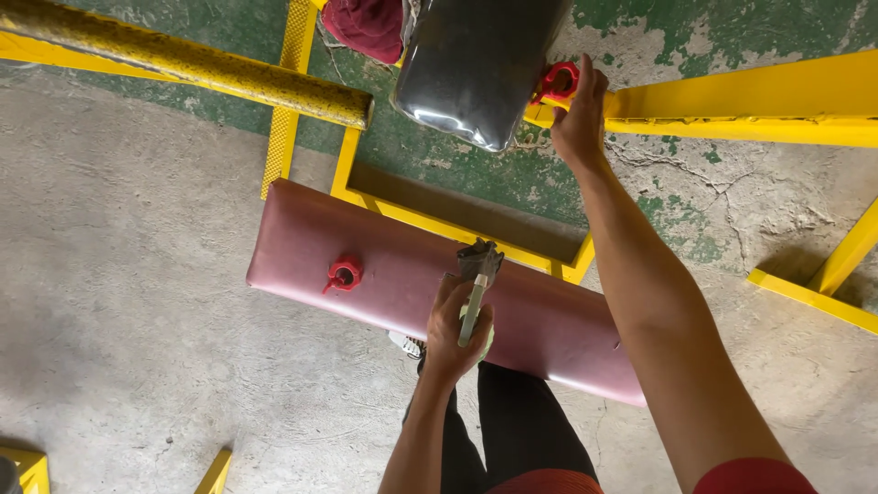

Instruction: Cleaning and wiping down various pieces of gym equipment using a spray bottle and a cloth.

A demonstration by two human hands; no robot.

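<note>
My left hand (455, 331) is closed around the pale handle of a tool (477, 271) with a dark metal head, held upright over the maroon padded bench (384, 274). My right hand (580, 114) reaches far forward and grips a red ring-shaped collar (554, 82) on a yellow metal bar (732, 102), right beside a shiny black cylindrical pad (476, 64). A second red collar (345, 273) lies loose on the bench, left of my left hand.
A yellow steel frame (361, 187) surrounds the bench. A worn yellow tube (183, 62) runs across the top left. A dark red cloth (368, 26) lies at the top. The floor is grey concrete with cracked green paint. My legs (512, 430) are below the bench.
</note>
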